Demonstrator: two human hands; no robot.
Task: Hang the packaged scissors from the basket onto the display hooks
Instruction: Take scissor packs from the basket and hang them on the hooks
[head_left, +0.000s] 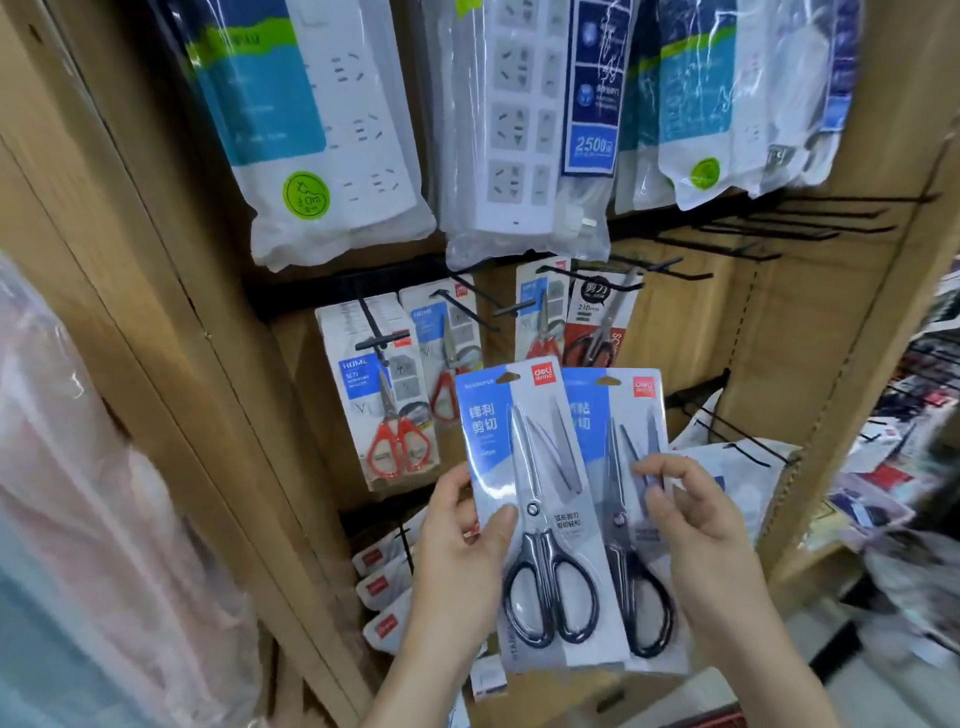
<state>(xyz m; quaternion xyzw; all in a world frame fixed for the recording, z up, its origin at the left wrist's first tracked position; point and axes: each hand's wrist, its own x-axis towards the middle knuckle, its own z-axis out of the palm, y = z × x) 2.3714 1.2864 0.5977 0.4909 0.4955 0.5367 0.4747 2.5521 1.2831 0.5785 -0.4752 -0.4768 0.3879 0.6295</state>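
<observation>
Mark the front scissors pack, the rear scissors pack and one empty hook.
front scissors pack (533, 508), head view, on the blade pivot.
rear scissors pack (589, 415), head view, on its blue panel.
empty hook (857, 198), head view, midway along the wire.

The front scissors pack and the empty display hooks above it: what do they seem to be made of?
The front scissors pack: printed blue-and-white card under clear glossy plastic, judging by the glare; the blades look like bright steel, the handles like black plastic. The empty display hooks: thin black rods, probably coated metal wire, with a matte look.
</observation>
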